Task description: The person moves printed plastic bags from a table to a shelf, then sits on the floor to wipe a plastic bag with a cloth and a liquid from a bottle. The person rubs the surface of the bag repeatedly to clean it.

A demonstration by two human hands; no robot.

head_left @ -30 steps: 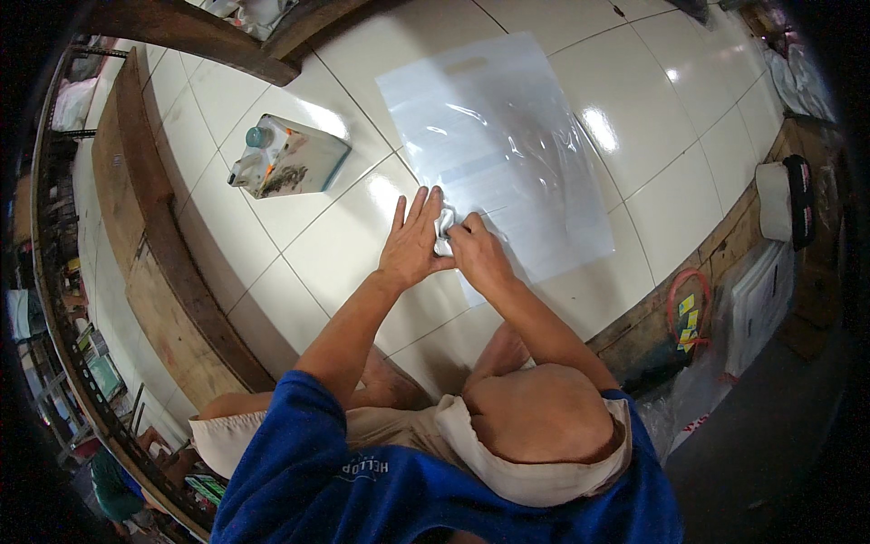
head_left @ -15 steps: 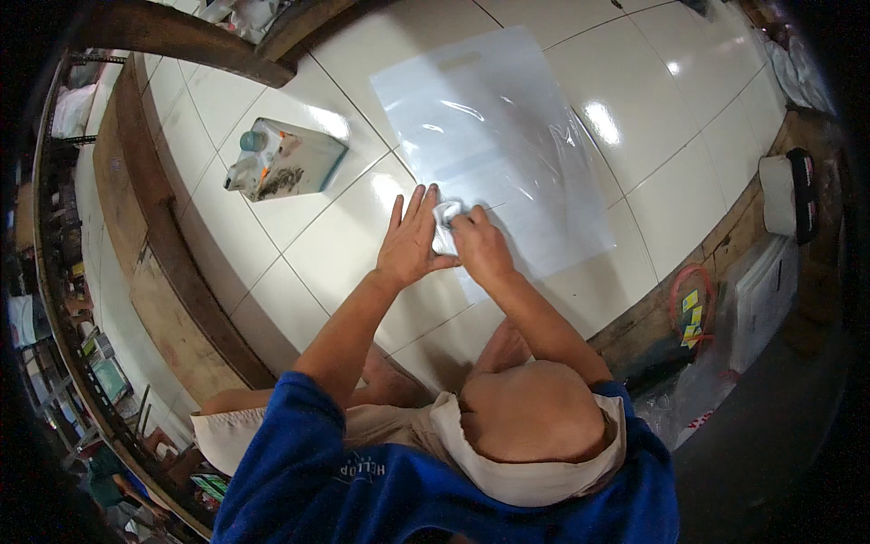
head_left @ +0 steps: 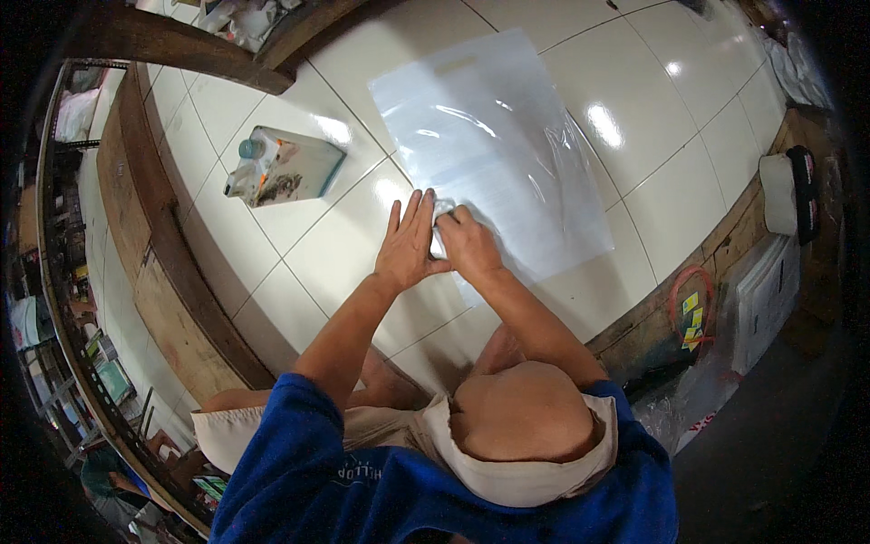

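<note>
A large translucent plastic bag (head_left: 507, 154) with a cut-out handle slot lies flat on the tiled floor in front of me. Along its left edge my left hand (head_left: 408, 245) rests flat, fingers stretched and thumb pointing right. My right hand (head_left: 469, 243) is closed round a wadded white cloth (head_left: 439, 243), pressing it on the bag right beside the left hand. Most of the cloth is hidden under the right fingers. To the left stands a square-sided jerrycan (head_left: 294, 168) with a teal cap and dark smudges on its label.
A curved-looking wooden bench (head_left: 149, 245) runs along the left, with cluttered shelves beyond. Wooden beams (head_left: 181, 50) cross the upper left. At right, a wooden ledge (head_left: 707, 263) carries a pouch (head_left: 781, 195); a red cord loop (head_left: 684, 290) and clear plastic-wrapped sheets (head_left: 766, 299) are beside it.
My right hand has shifted slightly left with the cloth, closer to my left hand, covering more of the cloth. My left hand stays nearly in place.
</note>
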